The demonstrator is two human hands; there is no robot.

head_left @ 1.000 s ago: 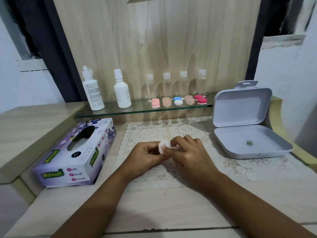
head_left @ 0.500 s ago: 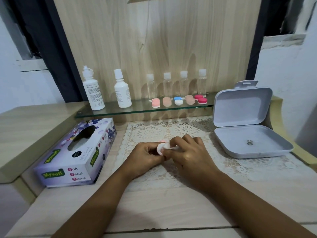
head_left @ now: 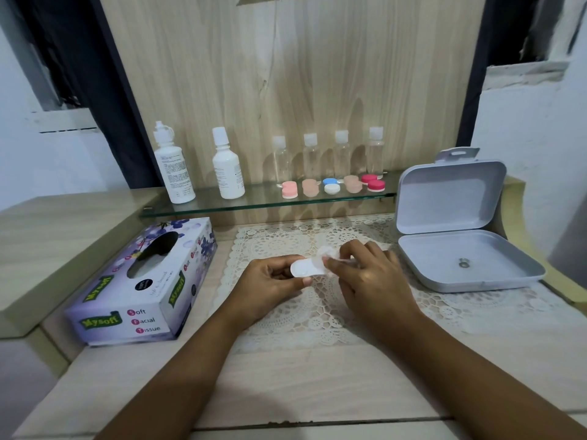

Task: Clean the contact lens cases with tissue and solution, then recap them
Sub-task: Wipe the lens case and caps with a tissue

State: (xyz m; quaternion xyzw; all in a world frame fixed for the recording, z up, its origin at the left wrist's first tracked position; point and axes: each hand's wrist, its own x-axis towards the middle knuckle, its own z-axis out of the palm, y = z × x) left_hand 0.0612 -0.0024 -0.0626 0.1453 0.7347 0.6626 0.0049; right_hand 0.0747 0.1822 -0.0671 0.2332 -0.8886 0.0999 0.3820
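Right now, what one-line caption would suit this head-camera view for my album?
Over a lace mat, the left hand holds a white lens case while the right hand pinches its far end.

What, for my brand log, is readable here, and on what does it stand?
"Mysoft": green banners on the purple flowered cardboard tissue box.
"Soft Facial Tissue": that box's front end.
Too small or blurred to read: the black round label on the box top, and the print on the taller white plastic bottle and the shorter white plastic bottle.

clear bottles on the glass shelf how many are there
4, in a row along the back of the glass shelf: leftmost clear bottle, second, third, rightmost. None appears hidden.
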